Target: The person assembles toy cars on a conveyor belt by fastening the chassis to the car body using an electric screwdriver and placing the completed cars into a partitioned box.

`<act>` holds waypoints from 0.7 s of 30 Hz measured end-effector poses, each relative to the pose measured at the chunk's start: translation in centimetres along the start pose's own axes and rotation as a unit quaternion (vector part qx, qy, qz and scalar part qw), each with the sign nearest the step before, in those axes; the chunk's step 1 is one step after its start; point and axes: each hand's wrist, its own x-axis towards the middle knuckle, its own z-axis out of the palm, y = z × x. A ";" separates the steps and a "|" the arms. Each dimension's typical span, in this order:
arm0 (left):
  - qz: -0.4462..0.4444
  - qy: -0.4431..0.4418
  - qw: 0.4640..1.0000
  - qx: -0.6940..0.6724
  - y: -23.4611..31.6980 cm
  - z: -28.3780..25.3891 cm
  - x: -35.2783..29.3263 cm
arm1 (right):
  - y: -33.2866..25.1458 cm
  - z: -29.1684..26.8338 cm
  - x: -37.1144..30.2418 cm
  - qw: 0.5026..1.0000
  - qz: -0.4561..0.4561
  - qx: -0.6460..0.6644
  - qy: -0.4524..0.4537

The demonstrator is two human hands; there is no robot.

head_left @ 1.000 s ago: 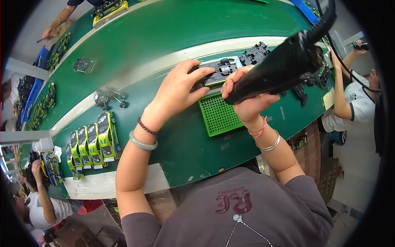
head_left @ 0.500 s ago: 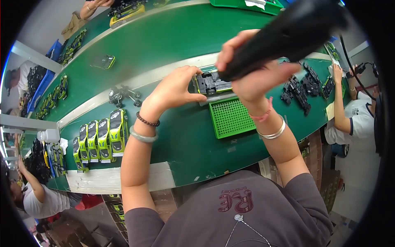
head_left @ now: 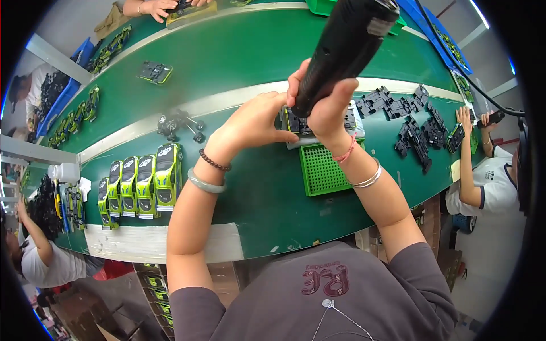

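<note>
My right hand [head_left: 329, 108] is wrapped round a black electric screwdriver [head_left: 348, 48], which stands steeply over the work with its top toward me. Beneath it lies an upturned toy car [head_left: 297, 123], black underside up, partly hidden by the tool and my right hand. My left hand [head_left: 256, 120] grips the car's left end, fingers on the far side and thumb on the near side. The screwdriver's tip is out of sight behind my right hand. Just nearer to me sits a green perforated basket [head_left: 325, 175].
At left, several green toy cars [head_left: 167, 177] stand in a row, with wheel-and-axle sets [head_left: 198, 126] beyond them. Black chassis parts [head_left: 433, 134] lie at right. A cable [head_left: 455, 73] hangs at upper right. Co-workers sit around the green table [head_left: 256, 213].
The screwdriver has swung from a slanting position to a steeper one, and my right hand has turned with it. My left hand keeps its hold on the toy car. The view has shifted slightly.
</note>
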 end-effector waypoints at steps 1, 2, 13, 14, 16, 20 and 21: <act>0.014 0.016 1.000 -0.013 -0.2 0.0 0.0 | 0.2 0.3 0.2 0.999 -0.032 0.013 -0.004; 0.012 0.016 1.000 -0.016 -0.2 0.0 -0.2 | 0.3 0.6 0.3 0.998 -0.064 0.026 -0.009; -0.011 0.025 0.999 -0.020 1.1 0.0 -0.2 | -0.3 1.1 -0.2 0.998 -0.051 0.036 -0.019; -0.009 0.029 0.999 -0.040 1.2 -0.1 -0.2 | -0.3 0.9 0.0 0.998 -0.056 0.039 -0.018; -0.037 0.017 0.998 -0.052 1.9 -0.4 0.0 | -0.3 0.5 0.3 0.998 -0.047 0.023 -0.037; -0.026 0.010 0.999 -0.034 1.4 -0.4 0.0 | -0.4 0.5 0.2 0.998 -0.040 0.016 -0.036; -0.032 0.002 0.999 -0.021 1.2 -0.4 0.0 | -0.1 0.2 0.2 0.999 -0.009 0.015 -0.042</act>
